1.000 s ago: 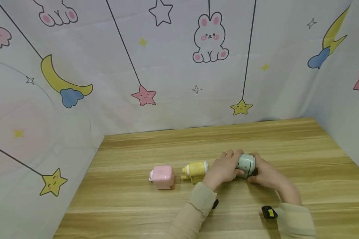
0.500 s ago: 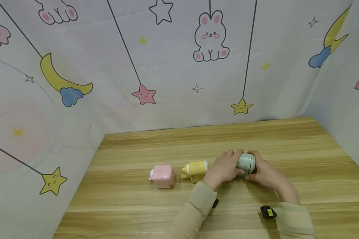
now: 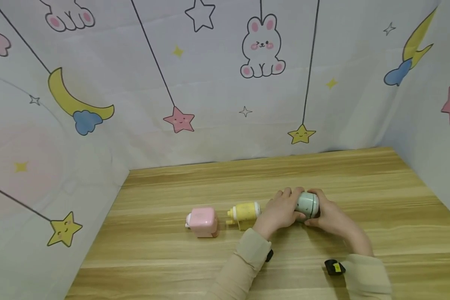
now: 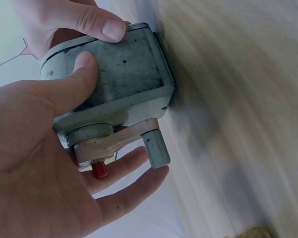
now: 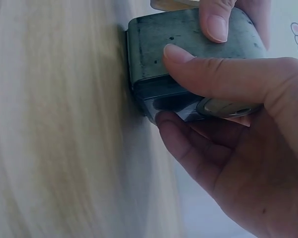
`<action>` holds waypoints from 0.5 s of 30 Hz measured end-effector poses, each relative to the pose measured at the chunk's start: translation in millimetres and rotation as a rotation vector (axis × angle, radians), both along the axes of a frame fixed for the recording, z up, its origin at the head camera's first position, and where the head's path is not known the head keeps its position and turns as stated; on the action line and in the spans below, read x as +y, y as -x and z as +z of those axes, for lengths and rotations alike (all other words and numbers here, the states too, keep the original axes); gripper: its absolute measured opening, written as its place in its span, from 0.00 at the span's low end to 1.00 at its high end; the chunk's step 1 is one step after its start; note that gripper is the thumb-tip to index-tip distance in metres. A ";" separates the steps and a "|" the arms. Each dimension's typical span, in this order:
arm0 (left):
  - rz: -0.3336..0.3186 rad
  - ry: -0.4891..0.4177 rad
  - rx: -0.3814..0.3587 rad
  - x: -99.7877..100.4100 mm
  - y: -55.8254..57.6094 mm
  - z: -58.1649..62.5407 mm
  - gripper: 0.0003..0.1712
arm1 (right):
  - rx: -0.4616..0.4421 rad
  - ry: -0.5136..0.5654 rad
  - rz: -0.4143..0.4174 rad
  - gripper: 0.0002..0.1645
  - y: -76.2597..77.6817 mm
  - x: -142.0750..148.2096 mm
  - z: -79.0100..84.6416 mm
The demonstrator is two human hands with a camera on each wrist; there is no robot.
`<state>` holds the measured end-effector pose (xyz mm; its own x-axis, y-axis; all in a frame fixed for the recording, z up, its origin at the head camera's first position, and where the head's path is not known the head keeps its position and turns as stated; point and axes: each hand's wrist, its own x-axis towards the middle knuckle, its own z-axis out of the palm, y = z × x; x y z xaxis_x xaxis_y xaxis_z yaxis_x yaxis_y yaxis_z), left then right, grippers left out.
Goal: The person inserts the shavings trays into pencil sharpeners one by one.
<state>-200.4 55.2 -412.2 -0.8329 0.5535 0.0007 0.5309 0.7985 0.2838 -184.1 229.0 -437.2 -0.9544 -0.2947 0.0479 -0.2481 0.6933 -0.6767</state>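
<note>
A grey-green hand-crank pencil sharpener [image 3: 306, 205] with dark specks stands on the table between both hands. My left hand [image 3: 283, 210] grips its crank end, thumb on the body. In the left wrist view the crank [image 4: 119, 139] with its knob [image 4: 156, 148] and a small red tip [image 4: 100, 169] show in front of the curled fingers. My right hand [image 3: 331, 216] holds the opposite end. In the right wrist view its thumb presses the body, and its fingers curl under a dark glossy end part [image 5: 171, 101], which they partly hide.
Left of the hands, a yellow crank sharpener [image 3: 246, 212] lies near the left wrist, and a pink boxy one [image 3: 204, 222] with a white end stands farther left. A printed white cloth [image 3: 217, 141] walls the wooden table [image 3: 165, 266] at the back and sides.
My right hand has shifted slightly left, against the sharpener's end. The dark part that showed by its fingers a second ago is now out of sight in the head view. The left hand stays put.
</note>
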 end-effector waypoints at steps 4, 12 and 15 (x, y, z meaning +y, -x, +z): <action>0.011 0.001 0.003 -2.8 -0.3 0.5 0.36 | 0.005 0.026 0.011 0.50 1.7 -1.7 -1.8; 0.035 0.035 0.041 -1.7 -3.4 0.0 0.37 | -0.007 0.091 0.030 0.47 1.1 0.3 -7.6; 0.039 0.055 0.064 -1.1 -4.5 -0.6 0.39 | -0.020 0.105 0.035 0.46 -1.1 0.6 -8.1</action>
